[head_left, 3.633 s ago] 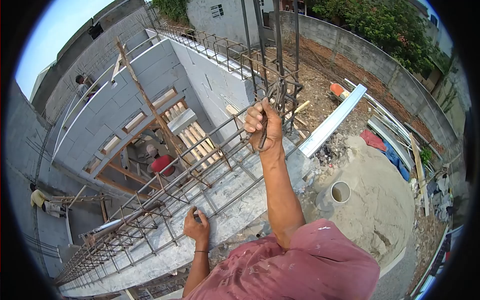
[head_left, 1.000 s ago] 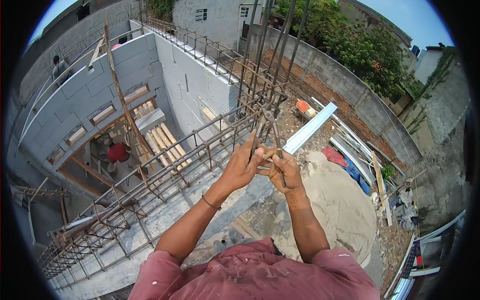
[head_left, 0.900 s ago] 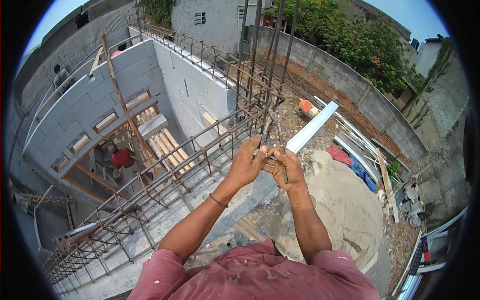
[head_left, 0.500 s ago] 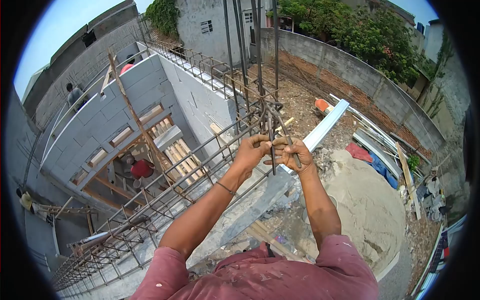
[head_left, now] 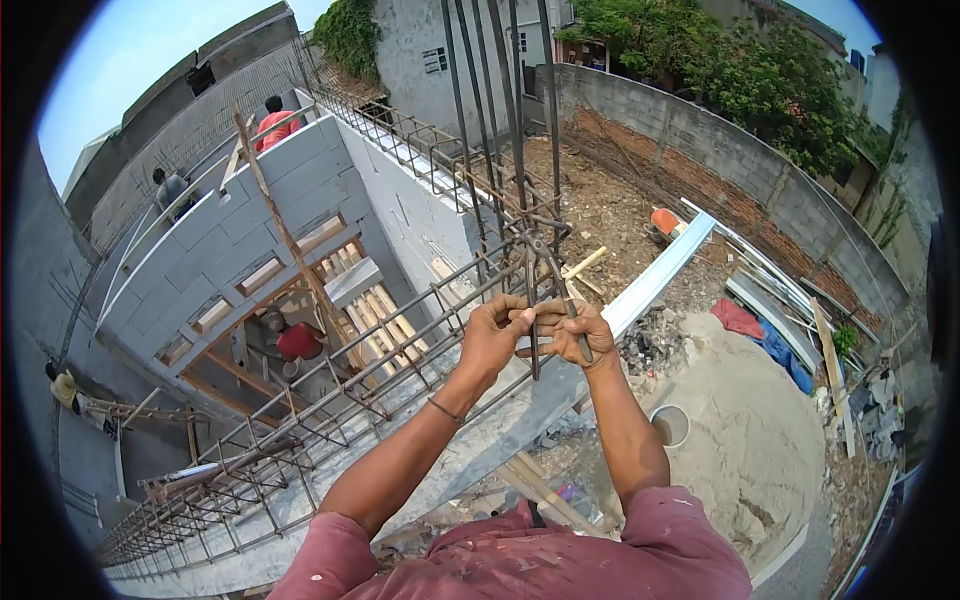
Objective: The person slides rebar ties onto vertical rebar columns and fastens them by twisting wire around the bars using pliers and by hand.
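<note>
A pair of pincers (head_left: 534, 262) is held in front of me, its jaws at a joint of steel bars beside the upright rebar rods (head_left: 500, 140). My left hand (head_left: 488, 345) is closed on the left handle, thumb and fingers pinching it. My right hand (head_left: 588, 333) has its fingers wrapped round the right handle, whose end shows below them. The two handles stand a little apart. Whatever the jaws bite on is too small to make out. Below and left of my hands runs a long horizontal rebar cage (head_left: 290, 445).
Grey block walls (head_left: 250, 205) stand left, with a wooden pole (head_left: 275, 215) leaning across. One person in orange (head_left: 275, 128) is at the wall top; another in red (head_left: 298, 342) is far below. A sand pile (head_left: 750, 430), a bucket (head_left: 670, 425) and a pale metal length (head_left: 660, 270) lie right.
The view has shifted, so my hands and the pincers appear slightly lower. Both hands keep their hold on the handles. The person in orange at the wall top has risen into sight.
</note>
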Motion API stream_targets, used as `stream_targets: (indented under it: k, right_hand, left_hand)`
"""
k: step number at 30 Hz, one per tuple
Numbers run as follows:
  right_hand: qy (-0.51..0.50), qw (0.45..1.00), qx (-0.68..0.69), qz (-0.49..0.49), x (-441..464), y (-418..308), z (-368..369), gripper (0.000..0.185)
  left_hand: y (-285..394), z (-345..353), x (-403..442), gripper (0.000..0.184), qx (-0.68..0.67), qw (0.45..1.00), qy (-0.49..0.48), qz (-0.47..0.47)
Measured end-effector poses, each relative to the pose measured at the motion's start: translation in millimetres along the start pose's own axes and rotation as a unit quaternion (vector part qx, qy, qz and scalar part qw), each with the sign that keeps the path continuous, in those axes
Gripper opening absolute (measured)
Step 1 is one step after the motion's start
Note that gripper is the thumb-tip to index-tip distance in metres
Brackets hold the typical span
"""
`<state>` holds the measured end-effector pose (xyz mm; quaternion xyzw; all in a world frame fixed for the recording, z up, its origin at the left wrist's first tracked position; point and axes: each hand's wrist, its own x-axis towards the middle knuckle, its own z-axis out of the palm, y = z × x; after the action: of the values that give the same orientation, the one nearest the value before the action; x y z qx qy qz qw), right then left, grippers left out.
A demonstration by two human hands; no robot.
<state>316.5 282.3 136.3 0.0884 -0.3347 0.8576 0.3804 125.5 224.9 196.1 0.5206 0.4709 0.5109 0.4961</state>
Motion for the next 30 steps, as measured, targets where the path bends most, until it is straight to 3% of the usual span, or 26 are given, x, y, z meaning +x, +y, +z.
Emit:
stream_targets:
  k: [22,30]
  right_hand:
    - [-0.006,0.998,0.045,0.037,-7,-30,17,0.054]
    - [0.012,0.998,0.037,0.059,9,-48,27,0.052]
  left_hand:
    - [11,20,-10,0.012,-0.024,1.000,-0.002,0.008]
    - [17,28,-5,0.016,-0.097,0.995,0.029,0.006]
